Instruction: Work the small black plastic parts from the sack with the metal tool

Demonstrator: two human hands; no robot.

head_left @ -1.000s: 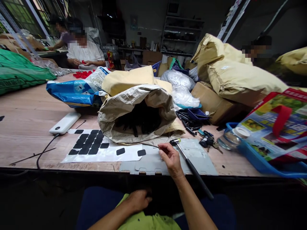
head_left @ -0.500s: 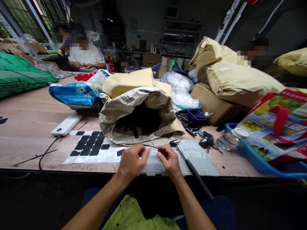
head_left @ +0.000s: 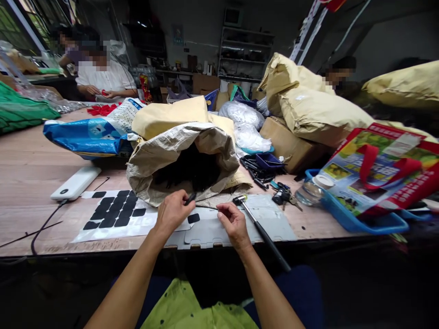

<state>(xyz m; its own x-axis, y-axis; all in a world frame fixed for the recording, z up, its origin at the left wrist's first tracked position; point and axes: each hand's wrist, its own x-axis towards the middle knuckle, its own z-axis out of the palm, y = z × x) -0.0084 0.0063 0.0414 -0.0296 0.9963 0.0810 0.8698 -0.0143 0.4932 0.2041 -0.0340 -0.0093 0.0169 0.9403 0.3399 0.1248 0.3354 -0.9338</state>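
Observation:
My left hand (head_left: 174, 209) is at the mouth of a pale woven sack (head_left: 147, 171), its fingers closed on a small black piece (head_left: 190, 198). Dark items fill the shadowed inside of the sack. To the right, my right hand (head_left: 233, 223) hovers over a grey board (head_left: 206, 235) with thumb and fingers apart and nothing visible between them. A black square (head_left: 194, 218) lies between the hands. More black squares (head_left: 115, 208) sit on a white sheet (head_left: 144, 225) at the left. Beside my right hand rests a hammer (head_left: 264, 233) with a black handle.
A white power bank (head_left: 76, 183) with a cable lies at the left, near a blue bag (head_left: 84, 137). Keys (head_left: 284, 194), a jar (head_left: 313, 189) and a blue basket (head_left: 363, 219) stand at the right. Two people are at the back left, another at the back right.
My left hand has moved left and up to the sack's mouth, and a black piece now shows in its fingers. My right hand stays over the board. The view has shifted right.

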